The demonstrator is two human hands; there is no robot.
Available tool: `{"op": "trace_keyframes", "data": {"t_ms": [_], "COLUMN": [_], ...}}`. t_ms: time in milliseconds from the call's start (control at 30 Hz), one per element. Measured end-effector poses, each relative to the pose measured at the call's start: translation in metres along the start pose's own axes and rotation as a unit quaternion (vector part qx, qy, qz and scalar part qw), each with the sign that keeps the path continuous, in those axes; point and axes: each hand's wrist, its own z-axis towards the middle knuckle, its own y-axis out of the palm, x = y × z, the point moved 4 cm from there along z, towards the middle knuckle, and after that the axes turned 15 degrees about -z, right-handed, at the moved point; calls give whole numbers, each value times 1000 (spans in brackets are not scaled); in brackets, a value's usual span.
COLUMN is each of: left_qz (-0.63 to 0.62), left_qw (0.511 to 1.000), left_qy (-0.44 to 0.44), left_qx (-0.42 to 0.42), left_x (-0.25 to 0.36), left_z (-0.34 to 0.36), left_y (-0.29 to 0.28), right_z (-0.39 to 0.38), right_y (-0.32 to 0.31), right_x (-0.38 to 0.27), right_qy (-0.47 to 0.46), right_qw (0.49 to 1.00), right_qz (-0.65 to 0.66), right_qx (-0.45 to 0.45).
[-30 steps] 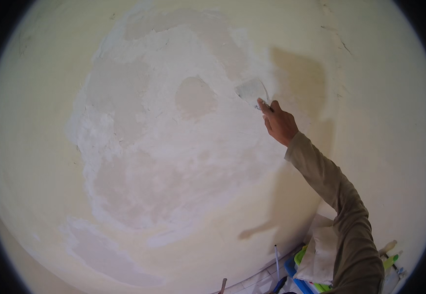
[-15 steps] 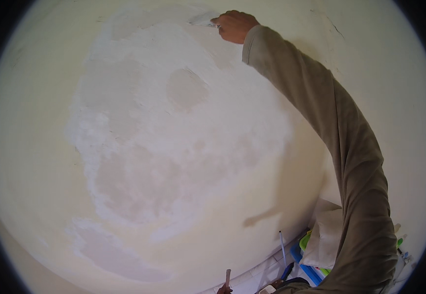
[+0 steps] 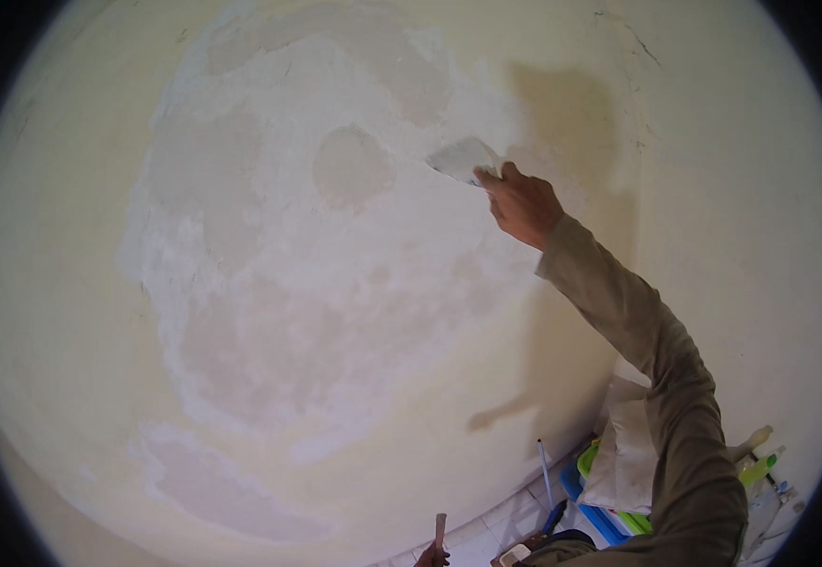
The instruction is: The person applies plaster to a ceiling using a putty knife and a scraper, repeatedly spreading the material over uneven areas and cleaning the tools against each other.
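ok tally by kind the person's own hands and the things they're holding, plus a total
Hands: 2, the right hand and the left hand at the lower edge
Flat-bladed scraper: 1, in the right hand
Upright handle: 1, in the left hand, its tool not identifiable
Total: 4

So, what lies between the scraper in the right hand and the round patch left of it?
Just whitish coating; no object stands between the scraper and the round greyish patch, as the head view shows.
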Motion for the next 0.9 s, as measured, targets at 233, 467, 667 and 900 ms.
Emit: {"op": "trace_keyframes", "data": {"t_ms": [233, 467, 667, 900], "left_qz": [-100, -159, -221, -160], "left_qw": [995, 981, 955, 973], "left_qy": [-10, 29, -27, 33], "left_qx": [-3, -104, -193, -164], "left_x": [133, 334, 343, 342], "left_z": [57, 100, 101, 95], "left_y": [34, 94, 83, 86], "right_z": [-117, -151, -158, -156], "right_y": [-29, -57, -70, -70], "right_x": [-17, -53, -87, -93], "right_qy": [131, 14, -143, -136], "right_qw": [679, 651, 790, 856], "right_qz": [649, 690, 583, 489], "right_qx": [-316, -317, -128, -95]}}
